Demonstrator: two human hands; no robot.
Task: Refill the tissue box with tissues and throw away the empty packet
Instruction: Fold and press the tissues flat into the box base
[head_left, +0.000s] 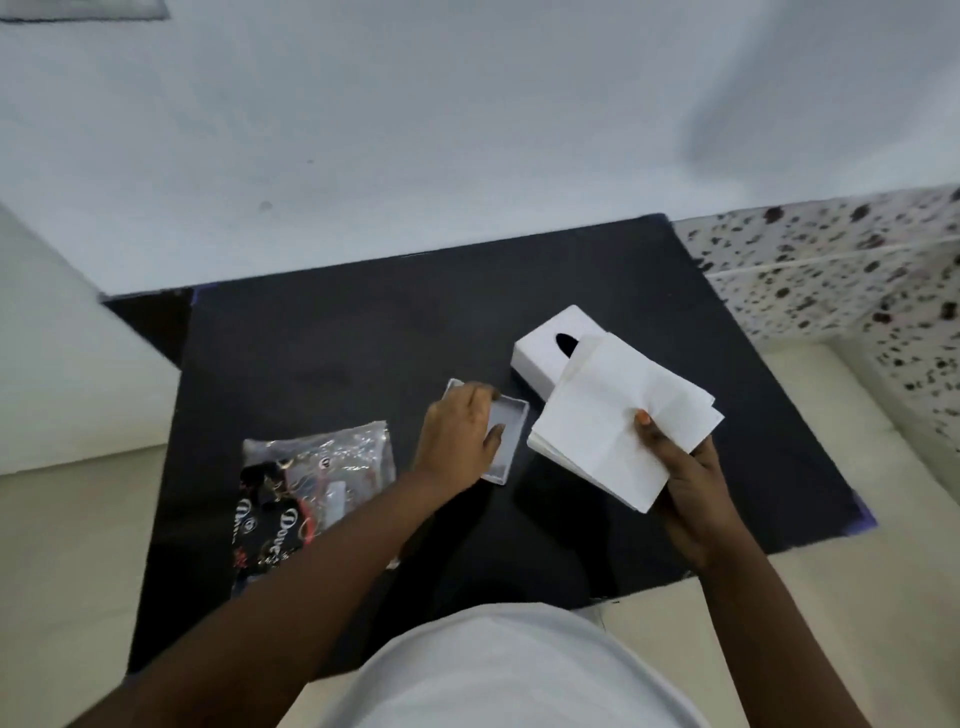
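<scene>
Your own left forearm crosses in front of the empty packet (317, 486), so its near right corner is hidden, and only part of the print on its dark lower half can be read; the upper half is clear, crinkled plastic. Your left hand (460, 441) covers the near left part of the shallow tray (506, 434), and the fingers curl over its edge, but you cannot tell whether they actually grip it or only rest there. The stack of tissues (618, 421) stands in front of the white tissue box cover (545, 353), hiding its right half and part of the dark oval slot in its top. Your right hand (685, 478) clasps that stack from below, thumb pressed on the top sheet, holding it raised and tilted just right of the tray. Everything sits on a dark desk (363, 338): the tray lies near the middle, the cover just beyond and to the right of the tray, the packet flat to the left of the tray and apart from it. The whole view is soft and slightly blurred. Beyond the desk rises a plain pale wall (467, 130), and to the right of the desk there is a white surface speckled with dark spots (831, 270). Cream cushioned seating (78, 519) flanks the desk on both sides, and your white shirt (498, 670) fills the bottom edge.
</scene>
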